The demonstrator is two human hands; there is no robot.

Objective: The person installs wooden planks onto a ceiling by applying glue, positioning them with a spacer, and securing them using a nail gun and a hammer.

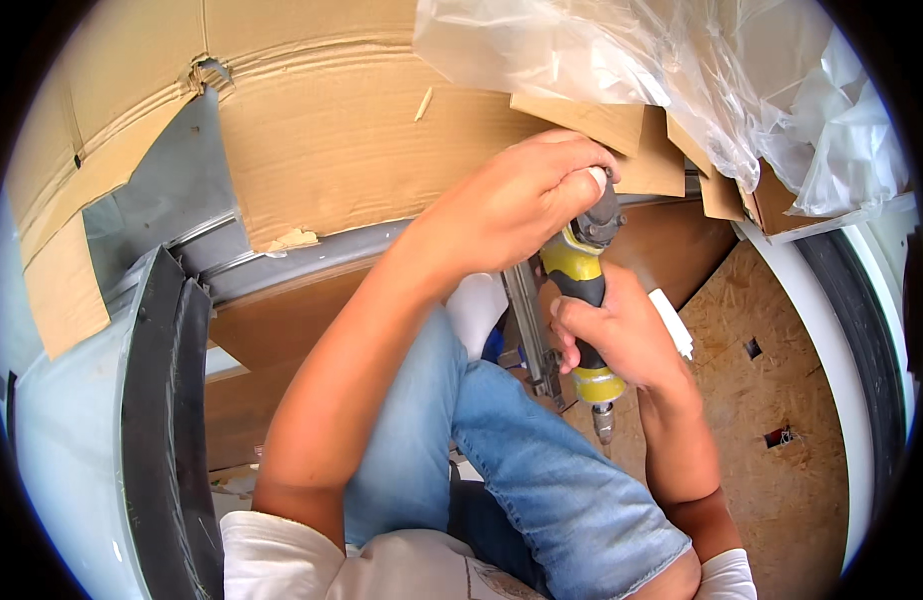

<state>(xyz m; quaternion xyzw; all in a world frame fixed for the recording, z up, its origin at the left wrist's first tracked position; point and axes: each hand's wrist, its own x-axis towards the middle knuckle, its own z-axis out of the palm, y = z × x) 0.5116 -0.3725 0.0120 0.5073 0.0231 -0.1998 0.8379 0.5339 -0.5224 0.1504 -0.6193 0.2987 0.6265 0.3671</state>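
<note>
A yellow and black air nailer [572, 262] is held in front of my knees, its metal air fitting [604, 420] pointing down toward me. The fingers of my right hand [617, 325] wrap around its dark handle. At the far end, my left hand [542, 190] is closed over the nailer's dark head, its thumb pressed on top. A long metal magazine [530, 330] runs along the tool's left side. Beyond my left hand stands a large sheet of cardboard [352, 140]. The nailer's tip is hidden by my left hand.
Crumpled clear plastic sheeting [582, 50] hangs at the far right over folded cardboard. Chipboard flooring [762, 420] with small cut-outs lies right. A white tube-like object [671, 322] is beside my right wrist. Black-trimmed frame edges [152, 400] stand left; brown board [272, 330] lies ahead.
</note>
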